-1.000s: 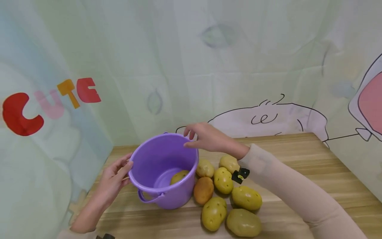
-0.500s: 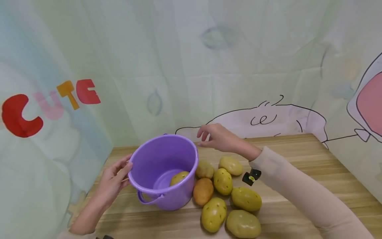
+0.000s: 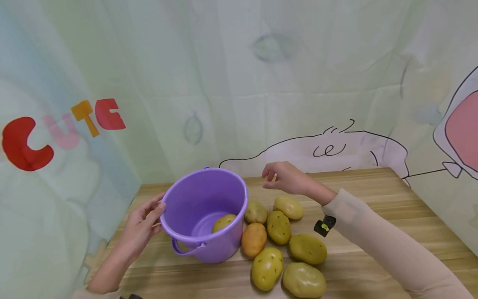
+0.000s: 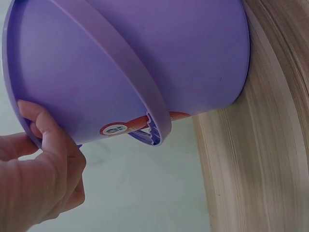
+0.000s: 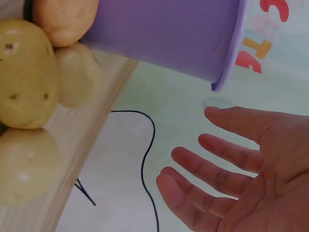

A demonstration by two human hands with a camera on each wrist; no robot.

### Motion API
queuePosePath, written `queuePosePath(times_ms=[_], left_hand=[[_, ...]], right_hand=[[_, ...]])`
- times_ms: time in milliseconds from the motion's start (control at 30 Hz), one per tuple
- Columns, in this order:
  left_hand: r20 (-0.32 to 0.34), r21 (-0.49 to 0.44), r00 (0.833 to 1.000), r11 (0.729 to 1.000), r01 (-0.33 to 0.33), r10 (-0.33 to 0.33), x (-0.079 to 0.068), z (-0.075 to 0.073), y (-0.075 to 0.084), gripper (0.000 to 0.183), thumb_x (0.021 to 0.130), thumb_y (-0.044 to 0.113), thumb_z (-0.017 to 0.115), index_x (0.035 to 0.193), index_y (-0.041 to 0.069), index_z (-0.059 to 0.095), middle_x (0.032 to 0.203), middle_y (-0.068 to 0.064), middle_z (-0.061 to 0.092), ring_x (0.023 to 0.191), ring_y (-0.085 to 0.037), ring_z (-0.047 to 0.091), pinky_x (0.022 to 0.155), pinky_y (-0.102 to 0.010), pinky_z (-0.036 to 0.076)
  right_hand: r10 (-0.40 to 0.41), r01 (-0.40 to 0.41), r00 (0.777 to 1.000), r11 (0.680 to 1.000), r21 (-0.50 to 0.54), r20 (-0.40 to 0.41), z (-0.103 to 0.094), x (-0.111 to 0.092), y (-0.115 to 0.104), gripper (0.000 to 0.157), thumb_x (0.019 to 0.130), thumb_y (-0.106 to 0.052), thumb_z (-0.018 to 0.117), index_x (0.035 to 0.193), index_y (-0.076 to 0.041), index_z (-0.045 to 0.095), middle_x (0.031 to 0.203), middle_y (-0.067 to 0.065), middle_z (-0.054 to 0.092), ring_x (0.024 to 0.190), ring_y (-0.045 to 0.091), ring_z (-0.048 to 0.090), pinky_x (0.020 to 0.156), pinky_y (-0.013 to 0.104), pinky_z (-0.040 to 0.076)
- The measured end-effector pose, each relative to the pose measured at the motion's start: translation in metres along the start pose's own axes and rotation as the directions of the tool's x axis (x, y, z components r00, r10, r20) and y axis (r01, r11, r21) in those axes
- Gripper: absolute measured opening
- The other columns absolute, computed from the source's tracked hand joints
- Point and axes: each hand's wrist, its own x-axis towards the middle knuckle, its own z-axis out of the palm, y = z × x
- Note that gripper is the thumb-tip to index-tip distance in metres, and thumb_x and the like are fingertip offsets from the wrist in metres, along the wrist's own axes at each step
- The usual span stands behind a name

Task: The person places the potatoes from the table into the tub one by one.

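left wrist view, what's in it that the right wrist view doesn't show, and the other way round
Only the left wrist view shows the left hand gripping the purple bucket near its rim, the curved handle and a red-and-white label. Only the right wrist view shows the right hand, potatoes and coloured letters. Both show the bucket, wooden table and pale backdrop.

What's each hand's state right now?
Left hand: closed, holding the purple bucket by its rim.
Right hand: open, fingers relaxed, holding nothing.
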Motion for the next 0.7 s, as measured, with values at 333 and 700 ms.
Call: queuePosePath(times_ms=[333, 700], left_hand=[[0.009, 0.01, 1.0, 1.0, 0.003, -0.003, 0.0, -0.001, 0.0, 0.056, 0.107, 0.018, 0.049, 0.15, -0.011, 0.029, 0.108, -0.012, 0.047, 0.087, -0.008, 0.06, 0.072, -0.021, 0.059], [0.002, 0.017, 1.0, 1.0, 0.001, -0.002, 0.0, -0.001, 0.001, 0.055, 0.107, 0.018, 0.05, 0.15, -0.011, 0.03, 0.108, -0.012, 0.047, 0.088, -0.009, 0.061, 0.072, -0.021, 0.059]], right_hand=[[0.145, -0.144, 0.989, 0.989, -0.029, 0.035, 0.005, -0.007, 0.023, 0.023, 0.093, -0.012, 0.071, 0.108, 0.004, 0.066, 0.103, 0.021, 0.065, 0.094, 0.031, 0.062, 0.076, 0.039, 0.057], [0.271, -0.265, 0.959, 0.961, -0.075, 0.079, 0.011, -0.01, 0.041, 0.032, 0.093, -0.018, 0.072, 0.114, 0.005, 0.065, 0.111, 0.021, 0.064, 0.099, 0.032, 0.061, 0.078, 0.04, 0.056]])
